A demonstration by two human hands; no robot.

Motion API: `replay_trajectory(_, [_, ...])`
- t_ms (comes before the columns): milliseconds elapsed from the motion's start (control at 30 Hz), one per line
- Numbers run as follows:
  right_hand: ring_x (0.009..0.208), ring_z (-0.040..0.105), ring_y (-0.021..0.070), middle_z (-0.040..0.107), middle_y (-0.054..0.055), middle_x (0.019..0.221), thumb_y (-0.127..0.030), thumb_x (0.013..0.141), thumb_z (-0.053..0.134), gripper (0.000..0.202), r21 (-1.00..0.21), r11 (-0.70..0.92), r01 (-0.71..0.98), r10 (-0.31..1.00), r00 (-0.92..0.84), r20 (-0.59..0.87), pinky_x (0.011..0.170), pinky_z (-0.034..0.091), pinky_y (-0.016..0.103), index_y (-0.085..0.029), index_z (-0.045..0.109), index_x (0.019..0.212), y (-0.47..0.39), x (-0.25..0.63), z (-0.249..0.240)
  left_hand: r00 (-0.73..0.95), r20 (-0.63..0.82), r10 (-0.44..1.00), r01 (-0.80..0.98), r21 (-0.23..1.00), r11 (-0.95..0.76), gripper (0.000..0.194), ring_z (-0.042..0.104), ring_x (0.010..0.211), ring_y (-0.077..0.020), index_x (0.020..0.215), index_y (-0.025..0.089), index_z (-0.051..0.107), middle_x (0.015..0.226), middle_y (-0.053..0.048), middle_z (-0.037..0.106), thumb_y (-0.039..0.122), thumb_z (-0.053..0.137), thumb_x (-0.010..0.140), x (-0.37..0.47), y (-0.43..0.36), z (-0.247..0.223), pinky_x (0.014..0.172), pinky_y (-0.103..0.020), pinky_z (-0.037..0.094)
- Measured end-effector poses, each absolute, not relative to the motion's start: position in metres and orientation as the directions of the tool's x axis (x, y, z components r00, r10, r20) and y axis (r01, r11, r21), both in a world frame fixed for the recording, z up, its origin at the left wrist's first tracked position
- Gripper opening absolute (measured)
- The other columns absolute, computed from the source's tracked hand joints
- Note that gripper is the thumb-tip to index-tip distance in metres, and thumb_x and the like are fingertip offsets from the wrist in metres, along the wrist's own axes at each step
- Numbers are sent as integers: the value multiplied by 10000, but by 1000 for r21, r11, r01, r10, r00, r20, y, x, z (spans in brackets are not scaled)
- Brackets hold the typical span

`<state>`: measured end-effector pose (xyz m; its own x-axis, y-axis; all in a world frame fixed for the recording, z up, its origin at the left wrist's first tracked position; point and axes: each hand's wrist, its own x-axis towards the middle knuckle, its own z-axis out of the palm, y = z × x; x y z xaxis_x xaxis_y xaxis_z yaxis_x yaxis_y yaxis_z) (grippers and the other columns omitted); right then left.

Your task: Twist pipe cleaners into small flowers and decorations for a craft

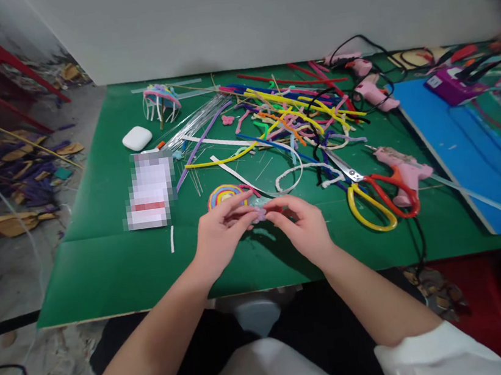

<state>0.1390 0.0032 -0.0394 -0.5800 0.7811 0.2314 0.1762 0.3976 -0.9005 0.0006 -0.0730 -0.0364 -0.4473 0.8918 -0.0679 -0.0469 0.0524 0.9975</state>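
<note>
My left hand (220, 234) and my right hand (304, 226) meet over the front middle of the table. Between their pinched fingertips is a small pale lilac pipe-cleaner shape (260, 214), perhaps a flower; the fingers cover part of it. Just behind my left fingers lies a rainbow-striped coiled disc (221, 195), partly hidden by that hand. A white twisted strand (306, 168) curves across the table behind my right hand. To the right lie scissors (353, 177) with one yellow and one red handle, their blades apart.
Loose coloured pipe cleaners (287, 115) pile up at the back. Pink glue guns (401, 174) and black cables stand at the right, near a blue board (453, 148). On the left are a blurred-out phone-like object (149, 191), a white case (137, 138) and a colourful umbrella-like craft (161, 98).
</note>
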Motion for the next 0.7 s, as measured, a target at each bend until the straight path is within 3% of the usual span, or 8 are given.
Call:
replay_trajectory(233, [595,540,94,615,-10,702,-345,774,588,157,-964,134,231,821,-570,-22,542,447,215,-192,621,757,5,137,-42,-443,13,896,85,996,27,332,674,768,-146,1107,200,605,938,-48,699,284,585,787,-7,-76,-32,714,-272,578])
replay_trajectory(333, [547,496,84,584,-15,654,-375,748,602,194,-976,33,216,816,-570,-99,499,422,207,-181,611,740,7,135,-43,-460,105,882,245,969,13,345,656,856,-161,1119,203,592,990,-56,678,310,577,791,-22,-80,-24,741,-280,558])
replay_trajectory(500, [499,458,72,572,-15,624,-401,726,603,236,-979,-18,203,799,-585,-136,430,378,190,-166,614,740,5,131,-43,-250,225,942,679,735,5,222,621,868,-170,969,207,657,947,-45,681,320,543,816,-49,-87,-13,787,-308,503])
replay_trajectory(600, [486,446,65,575,-10,634,-395,715,605,238,-977,30,209,813,-573,-98,411,360,183,-158,612,732,1,128,-44,-186,280,942,775,631,-34,251,588,951,-180,1032,199,630,1005,-54,664,301,540,822,-61,-90,-10,862,-331,463])
replay_trajectory(700, [485,449,69,577,-5,638,-400,716,598,247,-974,34,224,818,-566,-102,399,360,184,-155,611,742,-3,121,-47,-103,238,966,807,588,-59,316,553,1022,-192,1105,199,587,1080,-64,633,296,567,806,-74,-92,-10,911,-354,433])
